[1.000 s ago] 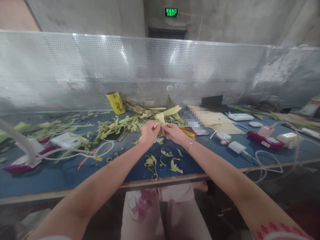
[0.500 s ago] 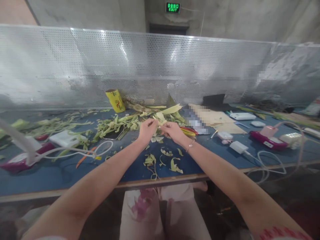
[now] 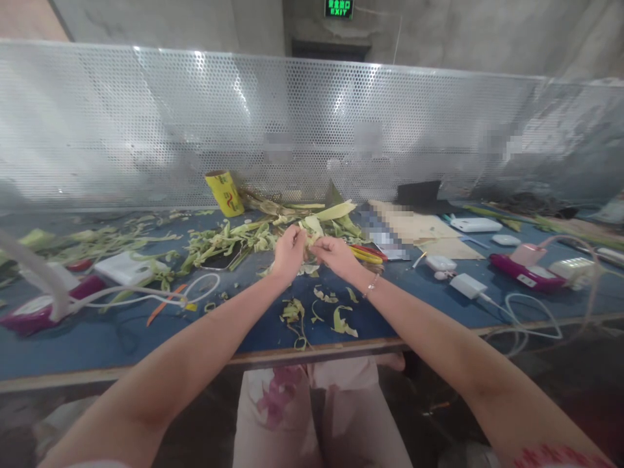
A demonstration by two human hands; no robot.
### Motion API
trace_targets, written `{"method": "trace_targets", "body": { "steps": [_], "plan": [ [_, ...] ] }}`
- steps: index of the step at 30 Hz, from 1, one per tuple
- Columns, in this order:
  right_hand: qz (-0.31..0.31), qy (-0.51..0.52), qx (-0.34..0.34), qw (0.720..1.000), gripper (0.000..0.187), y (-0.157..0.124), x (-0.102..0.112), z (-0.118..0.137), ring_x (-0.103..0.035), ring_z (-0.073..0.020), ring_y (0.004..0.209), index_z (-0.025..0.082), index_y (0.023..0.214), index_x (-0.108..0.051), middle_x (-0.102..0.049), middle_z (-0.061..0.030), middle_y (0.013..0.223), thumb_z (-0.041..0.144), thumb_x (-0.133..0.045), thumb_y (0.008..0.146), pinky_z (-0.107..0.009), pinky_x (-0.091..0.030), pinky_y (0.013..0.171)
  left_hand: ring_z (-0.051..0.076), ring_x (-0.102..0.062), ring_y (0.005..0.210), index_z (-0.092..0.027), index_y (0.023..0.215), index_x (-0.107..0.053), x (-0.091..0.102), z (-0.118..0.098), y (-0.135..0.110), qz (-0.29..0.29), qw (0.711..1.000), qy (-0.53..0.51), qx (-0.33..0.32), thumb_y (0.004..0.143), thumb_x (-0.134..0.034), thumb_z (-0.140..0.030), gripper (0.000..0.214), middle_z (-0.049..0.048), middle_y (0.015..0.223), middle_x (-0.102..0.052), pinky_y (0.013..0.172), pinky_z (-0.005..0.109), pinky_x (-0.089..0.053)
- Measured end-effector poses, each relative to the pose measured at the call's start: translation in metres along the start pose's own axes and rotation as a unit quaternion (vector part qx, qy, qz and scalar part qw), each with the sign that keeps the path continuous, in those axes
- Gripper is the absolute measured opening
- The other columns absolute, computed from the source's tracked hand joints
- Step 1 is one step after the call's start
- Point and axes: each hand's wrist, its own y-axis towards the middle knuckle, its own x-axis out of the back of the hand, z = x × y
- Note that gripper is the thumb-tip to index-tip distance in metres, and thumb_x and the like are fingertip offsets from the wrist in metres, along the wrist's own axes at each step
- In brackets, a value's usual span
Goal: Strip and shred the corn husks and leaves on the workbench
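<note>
Both hands meet over the middle of the table around a pale green, husk-like leaf. My left hand is closed, thumb and fingers pinching the leaf from the left. From the right, my right hand pinches its lower part with bent fingers. The leaf's lower end is partly hidden by the fingers. Just behind, a long pale leaf points up to the right. A heap of twisted green leaf strips spreads to the left. Curled leaf scraps lie nearer the table edge.
A yellow tube stands at the back by a perforated metal screen. White cables and purple power strips lie on both sides. Brown paper, a white charger and an orange strip are also on the blue table.
My left hand has turned slightly upright and risen a little, and the leaf between the hands has shifted. Both hands stay together at the same spot.
</note>
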Motion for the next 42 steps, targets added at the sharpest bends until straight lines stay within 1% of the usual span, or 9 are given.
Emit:
{"method": "trace_targets", "body": {
  "steps": [4,9,21,25,29,31,35,39,42],
  "plan": [
    [0.017,0.007,0.003,1.000,0.020,0.001,0.001,-0.001,-0.042,-0.0090,0.046,0.018,0.059,-0.051,-0.050,0.0035,0.049,0.027,-0.052,0.077,-0.023,-0.033,0.051,0.009,-0.038,0.045,-0.020,0.068,-0.041,0.000,0.000,0.000,-0.019,1.000,0.012,-0.020,0.084,-0.040,-0.032,0.020,-0.0055,0.050,-0.036,0.047,0.022,-0.030],
    [0.044,0.040,0.015,0.998,0.021,0.000,0.005,-0.004,-0.043,-0.0091,0.048,0.018,0.060,-0.050,-0.048,0.0039,0.049,0.030,-0.052,0.077,-0.023,-0.034,0.052,0.009,-0.037,0.044,-0.020,0.067,-0.041,0.003,-0.003,0.002,0.002,0.999,0.010,-0.032,0.084,-0.041,-0.035,0.023,-0.0058,0.049,-0.034,0.046,0.022,-0.030],
    [0.107,0.121,0.011,0.987,0.021,0.004,0.014,-0.021,-0.036,-0.0065,0.043,0.018,0.064,-0.051,-0.045,0.0058,0.049,0.035,-0.056,0.075,-0.021,-0.028,0.046,0.008,-0.036,0.042,-0.020,0.065,-0.040,0.002,-0.001,0.003,0.023,0.999,-0.012,-0.024,0.083,-0.042,-0.038,0.026,-0.0062,0.048,-0.034,0.043,0.022,-0.030],
    [0.104,0.020,0.022,0.994,0.022,0.001,0.015,-0.008,-0.040,-0.0077,0.045,0.018,0.065,-0.051,-0.050,0.0038,0.052,0.034,-0.051,0.079,-0.022,-0.031,0.049,0.008,-0.038,0.039,-0.020,0.066,-0.040,0.001,0.000,0.002,0.019,0.999,-0.030,0.002,0.084,-0.042,-0.038,0.025,-0.0066,0.045,-0.036,0.042,0.022,-0.031],
    [0.038,-0.132,0.056,0.989,0.015,-0.002,0.009,-0.002,-0.045,-0.0102,0.052,0.018,0.069,-0.051,-0.053,0.0021,0.058,0.030,-0.052,0.078,-0.023,-0.033,0.053,0.009,-0.043,0.040,-0.021,0.068,-0.041,0.000,0.002,0.001,-0.007,1.000,-0.013,0.022,0.084,-0.041,-0.036,0.022,-0.0062,0.046,-0.042,0.044,0.023,-0.034],
    [0.016,-0.207,0.088,0.974,0.015,-0.002,0.006,-0.003,-0.045,-0.0110,0.055,0.018,0.068,-0.050,-0.052,0.0016,0.059,0.028,-0.053,0.079,-0.023,-0.032,0.054,0.009,-0.044,0.040,-0.020,0.068,-0.041,-0.001,0.002,0.000,-0.015,1.000,0.005,0.017,0.083,-0.042,-0.035,0.021,-0.0058,0.049,-0.045,0.045,0.023,-0.035],
    [0.024,-0.340,0.120,0.932,0.015,-0.004,0.004,-0.003,-0.051,-0.0141,0.062,0.017,0.077,-0.052,-0.058,-0.0039,0.069,0.026,-0.044,0.086,-0.025,-0.032,0.058,0.009,-0.044,0.037,-0.020,0.067,-0.040,-0.001,0.002,-0.001,-0.014,0.999,0.024,0.022,0.083,-0.042,-0.035,0.022,-0.0062,0.050,-0.043,0.044,0.023,-0.035],
    [0.076,-0.444,0.141,0.882,0.021,-0.006,0.004,-0.001,-0.056,-0.0184,0.071,0.014,0.087,-0.055,-0.062,-0.0118,0.080,0.022,-0.036,0.091,-0.028,-0.034,0.063,0.008,-0.042,0.036,-0.020,0.066,-0.041,0.000,0.004,0.000,-0.019,0.999,0.038,0.031,0.082,-0.043,-0.035,0.022,-0.0063,0.049,-0.042,0.044,0.023,-0.034],
    [0.095,-0.434,0.162,0.881,0.024,-0.005,0.003,-0.004,-0.057,-0.0184,0.072,0.015,0.087,-0.057,-0.063,-0.0108,0.081,0.019,-0.034,0.092,-0.028,-0.033,0.064,0.008,-0.041,0.036,-0.020,0.066,-0.042,0.001,0.006,0.001,-0.008,0.999,0.029,0.044,0.082,-0.043,-0.035,0.022,-0.0063,0.048,-0.042,0.042,0.023,-0.033]
  ]
}}
